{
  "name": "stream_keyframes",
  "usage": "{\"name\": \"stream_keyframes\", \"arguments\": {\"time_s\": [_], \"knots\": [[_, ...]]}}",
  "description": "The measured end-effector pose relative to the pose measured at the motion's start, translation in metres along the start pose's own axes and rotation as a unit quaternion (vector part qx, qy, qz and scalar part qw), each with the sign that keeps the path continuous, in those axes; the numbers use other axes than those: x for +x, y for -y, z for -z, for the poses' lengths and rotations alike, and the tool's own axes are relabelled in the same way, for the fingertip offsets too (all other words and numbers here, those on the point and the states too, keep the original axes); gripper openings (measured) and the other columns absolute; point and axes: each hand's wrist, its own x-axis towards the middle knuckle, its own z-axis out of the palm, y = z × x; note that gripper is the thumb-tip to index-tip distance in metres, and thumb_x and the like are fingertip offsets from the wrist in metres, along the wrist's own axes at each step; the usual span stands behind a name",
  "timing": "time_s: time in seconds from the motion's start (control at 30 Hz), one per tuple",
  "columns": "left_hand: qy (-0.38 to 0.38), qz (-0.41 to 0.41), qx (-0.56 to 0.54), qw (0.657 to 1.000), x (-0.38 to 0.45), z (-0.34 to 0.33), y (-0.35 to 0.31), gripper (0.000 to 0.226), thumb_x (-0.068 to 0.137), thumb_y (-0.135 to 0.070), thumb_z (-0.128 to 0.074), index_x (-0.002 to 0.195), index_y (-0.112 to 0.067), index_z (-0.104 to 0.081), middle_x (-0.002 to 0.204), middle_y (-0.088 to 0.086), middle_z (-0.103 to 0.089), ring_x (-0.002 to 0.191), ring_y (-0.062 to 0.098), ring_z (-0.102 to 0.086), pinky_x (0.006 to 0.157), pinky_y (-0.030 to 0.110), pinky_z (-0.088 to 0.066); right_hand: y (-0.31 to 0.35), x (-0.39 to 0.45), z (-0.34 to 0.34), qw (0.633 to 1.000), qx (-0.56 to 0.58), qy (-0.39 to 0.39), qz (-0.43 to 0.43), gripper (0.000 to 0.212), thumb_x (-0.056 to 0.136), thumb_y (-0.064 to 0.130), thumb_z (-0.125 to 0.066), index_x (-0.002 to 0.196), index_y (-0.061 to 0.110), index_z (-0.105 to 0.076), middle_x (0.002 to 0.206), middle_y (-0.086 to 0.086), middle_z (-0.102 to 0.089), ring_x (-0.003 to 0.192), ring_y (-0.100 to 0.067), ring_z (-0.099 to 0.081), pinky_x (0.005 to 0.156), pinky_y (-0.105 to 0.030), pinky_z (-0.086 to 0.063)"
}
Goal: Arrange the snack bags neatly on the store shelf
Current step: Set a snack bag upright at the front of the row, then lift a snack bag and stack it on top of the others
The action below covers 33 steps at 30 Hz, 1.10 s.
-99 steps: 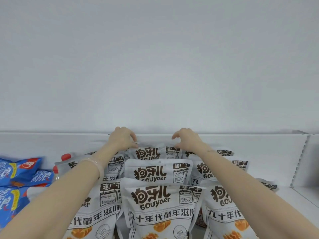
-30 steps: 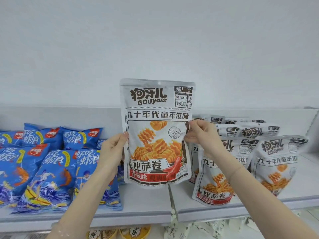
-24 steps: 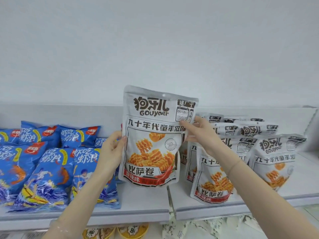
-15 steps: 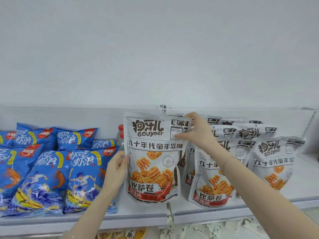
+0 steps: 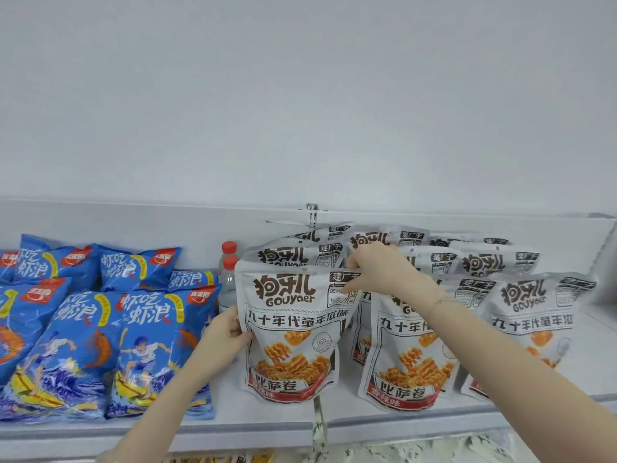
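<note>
A grey-white Gouyaer snack bag point(image 5: 293, 332) stands upright on the white store shelf point(image 5: 253, 426), at the front of the leftmost grey row. My left hand point(image 5: 227, 332) grips its left edge at mid height. My right hand point(image 5: 377, 269) pinches its top right corner. Behind it and to the right stand several more of the same grey bags point(image 5: 410, 349) in rows, leaning back towards the shelf's rear panel.
Blue shrimp-chip bags point(image 5: 100, 339) fill the shelf's left side, touching my left forearm. Two red-capped water bottles point(image 5: 229, 279) stand between the blue bags and the grey row. A slotted upright point(image 5: 313, 215) splits the rear panel. More goods show on the shelf below.
The grey bag went from held up in the air to standing on the shelf in front of its row. My right hand slid from its side up to the top corner.
</note>
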Motion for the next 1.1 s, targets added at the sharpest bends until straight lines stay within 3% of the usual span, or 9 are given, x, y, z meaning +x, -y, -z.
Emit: {"name": "stream_keyframes", "arguments": {"time_s": [0.1, 0.2, 0.3, 0.4, 0.63, 0.73, 0.83, 0.97, 1.1], "knots": [[-0.009, 0.013, -0.044, 0.999, 0.001, 0.01, -0.014, 0.04, 0.085, 0.005, -0.063, 0.117, -0.019, -0.055, 0.105, -0.005, -0.072, 0.095, 0.006, -0.068, 0.066, 0.015, -0.054, -0.008, 0.007, 0.005, 0.994, 0.083, 0.056, 0.034, 0.057, 0.074, 0.056, -0.073, 0.057, 0.012, -0.041, 0.049, -0.005, -0.033, 0.048, -0.016, -0.028, 0.053, -0.029, -0.03], [-0.015, 0.0, -0.062, 0.998, 0.002, 0.02, -0.029, 0.041, 0.085, -0.001, -0.067, 0.12, -0.019, -0.056, 0.108, -0.004, -0.073, 0.098, 0.008, -0.068, 0.08, 0.023, -0.056, -0.011, 0.018, 0.02, 0.974, 0.224, 0.035, 0.022, 0.075, 0.071, 0.08, -0.055, 0.079, 0.006, -0.07, 0.076, -0.017, -0.071, 0.059, -0.016, -0.048, 0.06, -0.033, -0.046], [-0.013, -0.014, -0.069, 0.997, 0.005, 0.029, -0.042, 0.035, 0.086, -0.013, -0.069, 0.118, -0.024, -0.059, 0.108, -0.005, -0.074, 0.101, 0.011, -0.069, 0.083, 0.028, -0.053, -0.01, 0.042, 0.022, 0.977, 0.205, -0.058, 0.004, 0.041, 0.086, 0.047, -0.066, 0.11, 0.013, -0.071, 0.111, -0.007, -0.073, 0.092, -0.019, -0.064, 0.082, -0.028, -0.049], [-0.028, -0.035, -0.089, 0.995, 0.012, 0.041, -0.055, 0.025, 0.086, -0.026, -0.069, 0.111, -0.023, -0.064, 0.108, -0.004, -0.075, 0.103, 0.014, -0.069, 0.09, 0.034, -0.053, -0.003, 0.069, 0.012, 0.994, 0.098, -0.052, -0.006, 0.044, 0.086, 0.029, -0.07, 0.126, 0.014, -0.062, 0.127, -0.007, -0.066, 0.116, -0.024, -0.061, 0.101, -0.039, -0.049], [-0.126, -0.055, -0.095, 0.986, 0.036, 0.052, -0.081, 0.024, 0.091, -0.029, -0.063, 0.107, -0.011, -0.066, 0.109, 0.005, -0.071, 0.105, 0.019, -0.066, 0.089, 0.033, -0.053, 0.003, 0.097, -0.004, 0.999, -0.045, -0.014, -0.013, 0.013, 0.09, 0.02, -0.063, 0.1, 0.012, -0.063, 0.1, -0.003, -0.067, 0.096, -0.025, -0.06, 0.1, -0.044, -0.043], [-0.157, -0.059, -0.053, 0.984, 0.048, 0.052, -0.081, 0.032, 0.086, -0.03, -0.07, 0.112, -0.014, -0.062, 0.116, 0.001, -0.066, 0.109, 0.021, -0.063, 0.092, 0.039, -0.053, 0.007, 0.099, 0.0, 0.997, 0.053, -0.059, 0.005, 0.01, 0.09, 0.022, -0.063, 0.088, 0.015, -0.057, 0.087, -0.002, -0.058, 0.081, -0.023, -0.056, 0.072, -0.03, -0.044], [-0.211, -0.056, -0.014, 0.976, 0.054, 0.052, -0.084, 0.064, 0.079, -0.031, -0.077, 0.132, -0.014, -0.045, 0.132, 0.003, -0.051, 0.116, 0.021, -0.055, 0.088, 0.037, -0.05, 0.017, 0.098, 0.012, 0.974, 0.166, -0.149, 0.027, 0.014, 0.09, 0.018, -0.063, 0.082, 0.015, -0.052, 0.08, -0.002, -0.059, 0.075, -0.023, -0.056, 0.059, -0.028, -0.038], [-0.232, -0.053, 0.018, 0.971, 0.058, 0.057, -0.083, 0.076, 0.076, -0.033, -0.079, 0.138, -0.01, -0.04, 0.138, 0.007, -0.052, 0.123, 0.021, -0.051, 0.096, 0.036, -0.045, 0.013, 0.087, 0.053, 0.937, 0.23, -0.262, 0.034, 0.011, 0.087, 0.013, -0.064, 0.083, 0.014, -0.055, 0.08, -0.001, -0.058, 0.073, -0.022, -0.052, 0.064, -0.028, -0.035], [-0.167, -0.077, 0.006, 0.983, 0.062, 0.056, -0.095, 0.053, 0.082, -0.031, -0.074, 0.129, -0.012, -0.058, 0.124, 0.001, -0.064, 0.114, 0.014, -0.058, 0.083, 0.02, -0.044, -0.007, 0.077, 0.092, 0.894, 0.287, -0.343, 0.018, 0.012, 0.082, 0.014, -0.069, 0.078, 0.012, -0.058, 0.075, -0.002, -0.059, 0.073, -0.023, -0.052, 0.064, -0.031, -0.037]]}}
